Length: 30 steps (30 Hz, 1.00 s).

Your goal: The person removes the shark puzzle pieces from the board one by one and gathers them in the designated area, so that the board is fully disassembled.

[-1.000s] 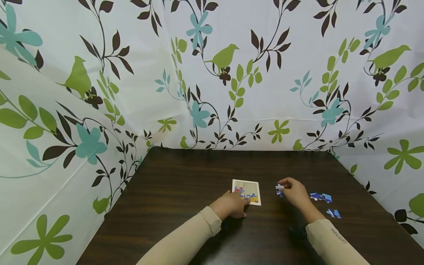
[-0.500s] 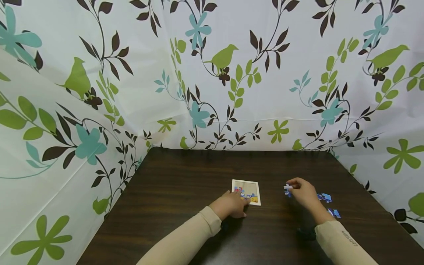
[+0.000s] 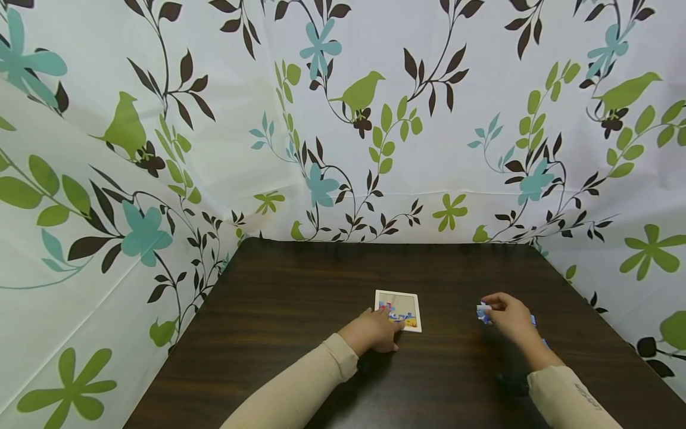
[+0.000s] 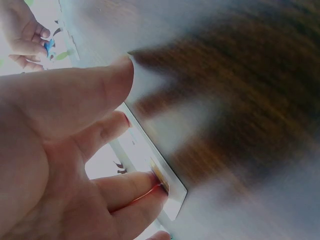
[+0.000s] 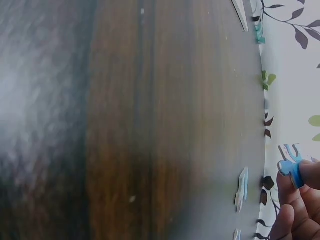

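Observation:
My left hand point(image 3: 375, 330) rests on the near left part of a small light-rimmed puzzle tray point(image 3: 419, 313), fingers extended. In the left wrist view its fingertips point(image 4: 159, 185) touch the tray just inside the rim point(image 4: 175, 202). Coloured pieces fill the tray's lower part, and its upper part shows bare backing. Off to the right, my right hand point(image 3: 514, 325) pinches a blue and white puzzle piece point(image 3: 484, 313) between thumb and fingers. The right wrist view shows this piece point(image 5: 292, 171) held up above the table.
Loose puzzle pieces point(image 3: 533, 320) lie on the dark wooden table point(image 3: 300, 280), partly hidden behind my right hand. One more piece point(image 5: 242, 190) shows edge-on in the right wrist view. A patterned cloth point(image 3: 375, 149) hangs beyond the table's far edge.
My right hand has moved right with the puzzle piece, away from the tray, and now covers much of the loose pieces. The left hand and tray have stayed put.

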{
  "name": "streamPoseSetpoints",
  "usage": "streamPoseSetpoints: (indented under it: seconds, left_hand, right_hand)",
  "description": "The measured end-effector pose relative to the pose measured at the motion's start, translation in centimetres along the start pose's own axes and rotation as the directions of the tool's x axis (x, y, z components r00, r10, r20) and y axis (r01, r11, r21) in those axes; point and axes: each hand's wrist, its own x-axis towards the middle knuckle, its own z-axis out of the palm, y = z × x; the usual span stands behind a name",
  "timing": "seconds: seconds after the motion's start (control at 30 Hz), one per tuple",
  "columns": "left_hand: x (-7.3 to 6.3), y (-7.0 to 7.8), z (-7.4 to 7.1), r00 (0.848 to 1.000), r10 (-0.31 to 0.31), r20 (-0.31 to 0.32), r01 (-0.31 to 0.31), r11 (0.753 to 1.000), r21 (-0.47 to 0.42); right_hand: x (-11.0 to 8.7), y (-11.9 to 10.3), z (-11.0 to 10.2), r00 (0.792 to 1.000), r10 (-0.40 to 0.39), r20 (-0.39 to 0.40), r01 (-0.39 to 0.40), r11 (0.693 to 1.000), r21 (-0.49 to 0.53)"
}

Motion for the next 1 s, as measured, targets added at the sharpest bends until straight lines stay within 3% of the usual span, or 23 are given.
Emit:
streamPoseSetpoints:
  seconds: [0.53,0.8,1.0]
  left_hand:
    - [0.0,-0.1,0.0,1.000,0.001,0.007,-0.001,0.999,-0.034]
    - [-0.1,-0.1,-0.1,1.000,0.002,0.014,-0.002,0.999,-0.040]
    - [-0.3,-0.1,-0.2,1.000,0.000,0.015,0.001,0.999,-0.039]
  right_hand:
    - [-0.8,2.8,-2.2,0.996,0.056,-0.066,-0.059,0.998,-0.039]
    - [-1.4,3.8,-2.7,0.996,0.067,-0.050,-0.071,0.995,-0.066]
    - [-1.6,4.3,-3.1,0.996,0.088,0.029,-0.086,0.994,-0.064]
